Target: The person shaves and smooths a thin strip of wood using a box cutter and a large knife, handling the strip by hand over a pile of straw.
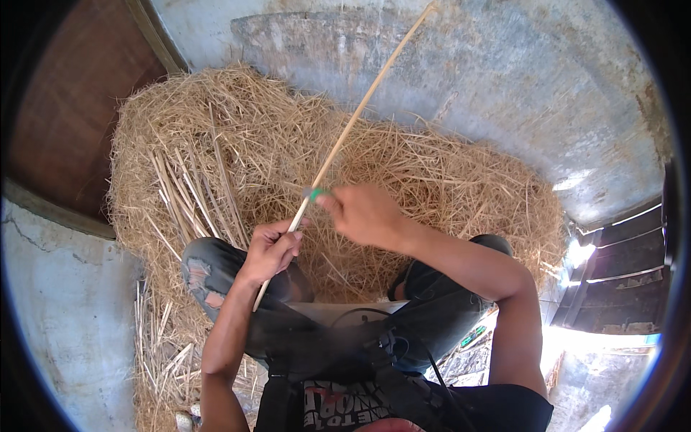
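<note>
Our left hand [272, 252] is clamped around the lower part of a long pale stick [347, 132], which slants between our knees, its long axis running from seven o'clock up to one. Our right hand [366, 216] sits apart at about two o'clock from the left, curled beside the stick; a small green-and-grey piece [317, 194] shows at its thumb, overlapping the shaft, though blur means we cannot tell whether it is gripped or worn. The left hand is nearer the lower end; beyond the right, the longer free length points toward one o'clock over the straw [461, 169].
</note>
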Action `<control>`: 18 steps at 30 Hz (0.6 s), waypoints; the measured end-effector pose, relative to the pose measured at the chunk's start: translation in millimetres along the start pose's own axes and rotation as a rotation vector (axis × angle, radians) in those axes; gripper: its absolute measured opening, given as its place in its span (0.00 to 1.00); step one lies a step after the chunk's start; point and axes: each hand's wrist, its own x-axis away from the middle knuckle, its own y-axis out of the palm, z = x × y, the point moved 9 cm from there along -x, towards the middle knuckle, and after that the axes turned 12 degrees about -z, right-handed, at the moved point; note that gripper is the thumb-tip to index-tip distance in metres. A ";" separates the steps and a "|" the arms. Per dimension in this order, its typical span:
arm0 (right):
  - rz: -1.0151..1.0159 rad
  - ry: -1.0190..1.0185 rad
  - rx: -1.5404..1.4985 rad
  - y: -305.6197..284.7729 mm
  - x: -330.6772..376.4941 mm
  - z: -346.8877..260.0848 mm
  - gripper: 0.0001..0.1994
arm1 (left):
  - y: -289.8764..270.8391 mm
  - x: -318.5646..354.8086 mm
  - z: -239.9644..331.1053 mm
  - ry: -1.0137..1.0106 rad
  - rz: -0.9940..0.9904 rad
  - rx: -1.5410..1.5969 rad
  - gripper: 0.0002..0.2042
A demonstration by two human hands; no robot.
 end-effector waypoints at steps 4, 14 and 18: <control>-0.032 0.023 -0.044 1.2 -7.1 2.1 0.31 | -1.3 2.8 -0.3 0.011 -0.003 0.033 0.16; 0.275 0.012 -0.663 -70.3 -23.7 75.8 0.23 | 17.9 -1.1 -1.9 0.000 -0.159 -0.005 0.17; 0.386 0.011 -0.763 -85.1 -16.9 79.8 0.18 | 30.3 -0.2 6.4 -0.004 -0.155 -0.100 0.19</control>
